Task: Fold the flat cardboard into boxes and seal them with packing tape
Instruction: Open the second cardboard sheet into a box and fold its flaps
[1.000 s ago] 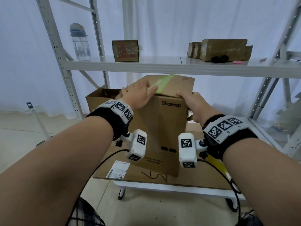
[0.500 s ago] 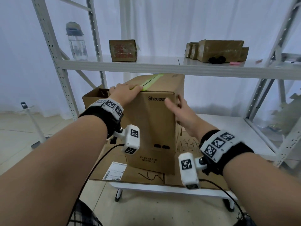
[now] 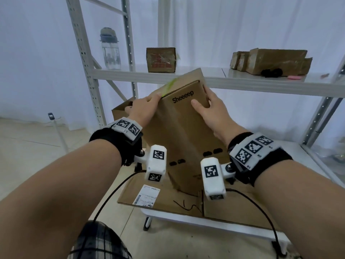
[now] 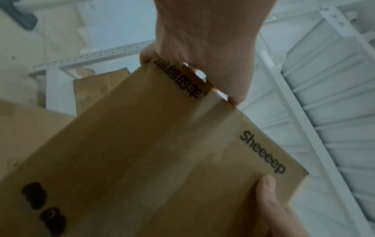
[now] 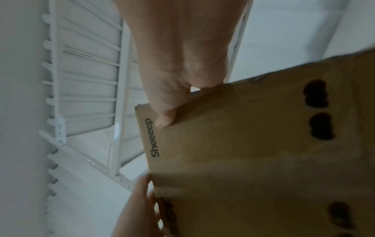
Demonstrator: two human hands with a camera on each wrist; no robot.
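Both hands gripped the tall brown cardboard box (image 3: 183,135) printed "Sheeeep": left hand (image 3: 143,109) curled over its top edge at ten o'clock, right hand (image 3: 212,111) wrapped round the corner at two o'clock. The box tilted over flat brown cardboard (image 3: 168,197) on the white table (image 3: 186,218).

Left wrist view: fingers (image 4: 146,56) hooked over the box (image 4: 162,160) rim.

Right wrist view: thumb (image 5: 165,118) pressed on the box (image 5: 253,160) face.
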